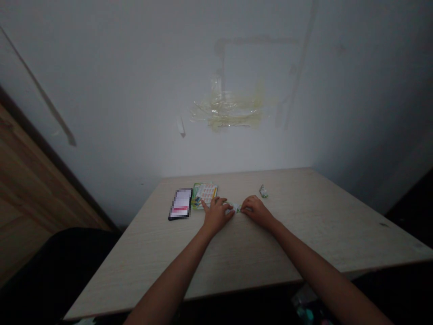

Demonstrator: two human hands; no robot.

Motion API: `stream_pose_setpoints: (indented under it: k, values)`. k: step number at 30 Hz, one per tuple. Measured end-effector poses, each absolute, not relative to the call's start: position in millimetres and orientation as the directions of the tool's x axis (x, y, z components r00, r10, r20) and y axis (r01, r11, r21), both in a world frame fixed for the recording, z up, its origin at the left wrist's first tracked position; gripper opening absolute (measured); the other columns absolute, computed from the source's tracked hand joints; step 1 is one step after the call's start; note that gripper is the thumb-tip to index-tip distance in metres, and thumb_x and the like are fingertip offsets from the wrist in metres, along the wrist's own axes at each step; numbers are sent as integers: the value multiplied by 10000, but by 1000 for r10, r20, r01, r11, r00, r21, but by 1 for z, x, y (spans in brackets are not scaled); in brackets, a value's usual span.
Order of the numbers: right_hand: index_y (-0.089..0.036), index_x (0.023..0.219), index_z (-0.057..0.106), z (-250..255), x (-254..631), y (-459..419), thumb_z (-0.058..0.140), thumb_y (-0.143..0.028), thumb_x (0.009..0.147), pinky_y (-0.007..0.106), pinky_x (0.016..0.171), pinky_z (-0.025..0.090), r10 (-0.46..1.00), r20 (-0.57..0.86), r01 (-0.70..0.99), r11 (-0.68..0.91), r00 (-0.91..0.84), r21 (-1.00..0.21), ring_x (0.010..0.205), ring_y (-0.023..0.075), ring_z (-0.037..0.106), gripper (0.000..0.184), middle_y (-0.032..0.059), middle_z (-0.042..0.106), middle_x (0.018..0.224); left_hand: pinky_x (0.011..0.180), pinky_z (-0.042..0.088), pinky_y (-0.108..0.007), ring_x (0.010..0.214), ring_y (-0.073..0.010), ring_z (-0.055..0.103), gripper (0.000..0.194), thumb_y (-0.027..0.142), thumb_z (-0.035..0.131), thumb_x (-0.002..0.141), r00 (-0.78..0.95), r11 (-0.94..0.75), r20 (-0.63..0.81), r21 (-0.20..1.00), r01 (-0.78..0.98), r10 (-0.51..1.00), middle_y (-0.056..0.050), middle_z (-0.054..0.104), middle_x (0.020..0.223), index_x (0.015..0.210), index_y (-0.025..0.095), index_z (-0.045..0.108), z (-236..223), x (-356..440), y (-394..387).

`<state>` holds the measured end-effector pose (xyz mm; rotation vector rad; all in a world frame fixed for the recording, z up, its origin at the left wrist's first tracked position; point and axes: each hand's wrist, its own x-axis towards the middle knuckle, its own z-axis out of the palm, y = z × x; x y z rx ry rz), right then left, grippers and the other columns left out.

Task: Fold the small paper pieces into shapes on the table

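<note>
A small piece of white and green printed paper [236, 208] lies low over the table between my two hands. My left hand [215, 215] pinches its left end with thumb and forefinger, the other fingers spread toward a green and white printed booklet or card stack [204, 193]. At the paper's right end, the fingertips of my right hand [257, 212] are closed on it. Much of the paper is covered by the fingers. Behind my right hand sits another small crumpled or folded white and green piece [264, 192], touched by neither hand.
A phone with a lit, blurred screen [181, 203] lies left of the booklet on the pale wooden table [237, 253]. The table's far edge meets a grey wall [135, 90] with peeling clear tape [233, 110]. A dark chair-like shape [61, 262] stands at the left.
</note>
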<state>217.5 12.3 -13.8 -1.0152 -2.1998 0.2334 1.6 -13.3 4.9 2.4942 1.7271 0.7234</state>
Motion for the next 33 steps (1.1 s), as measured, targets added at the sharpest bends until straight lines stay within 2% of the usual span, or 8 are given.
stream_pose_setpoints:
  k: [14,25,29,33]
  values:
    - [-184,849,690,-23,209,16,663,-257,819,376,909,399,803,488,725,556,-342,-406,974,226,512,84,75,607,931,1008,-7,-809,1309,-319,372,179,454,667,800,258,-355,309,319,879,915,13,567,1346,953,364,690,8,3,-13]
    - [-182,826,645,-28,201,17,617,-242,837,356,898,395,841,464,792,474,-278,-385,970,225,489,67,76,580,943,1005,-2,-812,1315,-323,368,194,460,664,798,271,-369,317,306,878,909,17,563,1352,969,370,684,5,2,-10]
    - [-184,829,615,-28,203,18,639,-258,821,360,893,400,845,473,773,469,-251,-428,966,225,492,79,71,574,940,995,-2,-824,1310,-327,376,188,464,656,805,271,-373,334,293,880,903,24,578,1336,963,366,681,5,2,-11]
    - [-188,874,577,-22,209,13,647,-248,816,362,894,414,816,514,685,534,-263,-496,957,216,502,109,50,582,924,1011,-22,-811,1307,-324,377,205,476,625,824,266,-368,361,252,895,894,8,590,1321,975,348,682,6,2,-14]
